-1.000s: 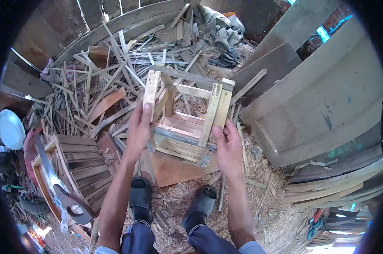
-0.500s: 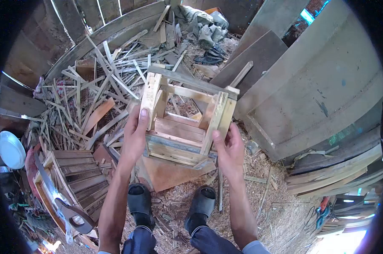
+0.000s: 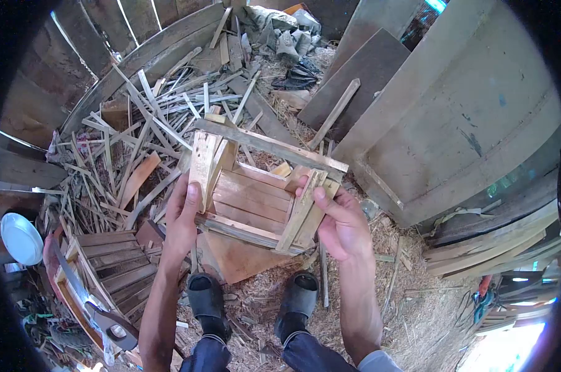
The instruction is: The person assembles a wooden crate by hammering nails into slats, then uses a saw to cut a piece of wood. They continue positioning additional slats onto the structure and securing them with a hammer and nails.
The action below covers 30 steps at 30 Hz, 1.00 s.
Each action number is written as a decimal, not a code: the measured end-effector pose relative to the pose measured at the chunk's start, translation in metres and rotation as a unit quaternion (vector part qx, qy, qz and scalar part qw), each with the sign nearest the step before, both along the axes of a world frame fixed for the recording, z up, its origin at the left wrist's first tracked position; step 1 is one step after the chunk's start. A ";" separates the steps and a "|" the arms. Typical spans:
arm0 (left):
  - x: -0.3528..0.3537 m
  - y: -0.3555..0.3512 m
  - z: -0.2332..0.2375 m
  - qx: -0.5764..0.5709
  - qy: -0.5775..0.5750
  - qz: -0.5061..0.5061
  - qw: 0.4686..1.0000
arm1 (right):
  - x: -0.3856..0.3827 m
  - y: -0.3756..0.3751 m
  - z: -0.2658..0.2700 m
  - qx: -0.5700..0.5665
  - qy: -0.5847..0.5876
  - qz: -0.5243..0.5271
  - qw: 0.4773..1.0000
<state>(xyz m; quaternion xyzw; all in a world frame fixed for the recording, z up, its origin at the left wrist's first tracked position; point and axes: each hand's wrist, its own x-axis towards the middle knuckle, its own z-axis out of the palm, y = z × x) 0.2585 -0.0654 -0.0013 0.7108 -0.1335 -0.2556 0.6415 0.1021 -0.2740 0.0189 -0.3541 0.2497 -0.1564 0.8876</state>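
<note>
**Two-sided grip on an open, box-shaped frame of pale, nail-marked wood (image 3: 249, 198)**

The left hand (image 3: 181, 220) is clamped on the frame's left upright, thumb flat on the near face and the fingers mostly hidden behind it. The right hand (image 3: 348, 226) pinches the pale, narrow strip (image 3: 302, 214) on the opposite side between thumb and fingers. The frame sits mid-picture, tilted and held above the floor, its slatted inner panel showing through the opening.

The step in hand looks like handling and viewing the piece; no tool is in either hand. Turning or lowering it would call for both hands moving together, with firm pressure on the two sides to keep it level.

Below it, a flat, reddish-brown, angular board (image 3: 237, 260) lies on the sawdust-strewn floor (image 3: 379, 316), near two dark, rubbery shoes (image 3: 207, 301). At lower left, a broad-bladed handsaw with a dark handle (image 3: 113, 325) rests against a slatted wooden crate (image 3: 116, 260). Loose, thin wooden strips (image 3: 169, 111) heap up at upper left; a large, grey, flat panel (image 3: 454, 124) leans at right.
</note>
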 end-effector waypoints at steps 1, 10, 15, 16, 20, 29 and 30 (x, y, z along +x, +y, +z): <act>0.003 0.002 -0.003 0.001 0.020 -0.023 1.000 | -0.001 0.000 0.000 0.001 -0.001 0.001 1.000; 0.002 -0.010 0.001 0.025 -0.057 -0.016 0.998 | 0.007 0.014 0.000 -0.096 0.062 -0.085 0.990; -0.001 -0.023 0.017 0.044 -0.039 0.009 0.998 | -0.025 0.038 -0.020 -0.442 0.180 -0.077 0.875; -0.001 -0.024 0.018 0.048 -0.039 0.009 0.998 | -0.029 0.040 -0.023 -0.499 0.189 -0.072 0.842; -0.002 -0.025 0.014 0.062 -0.033 -0.016 0.997 | -0.026 0.043 -0.021 -0.487 0.155 -0.049 0.858; 0.002 -0.003 -0.004 0.093 -0.132 0.058 0.985 | -0.026 0.051 -0.030 -0.339 0.085 0.006 0.937; 0.004 -0.002 -0.001 0.100 -0.144 0.043 0.984 | -0.021 0.046 -0.028 -0.306 0.043 -0.012 0.951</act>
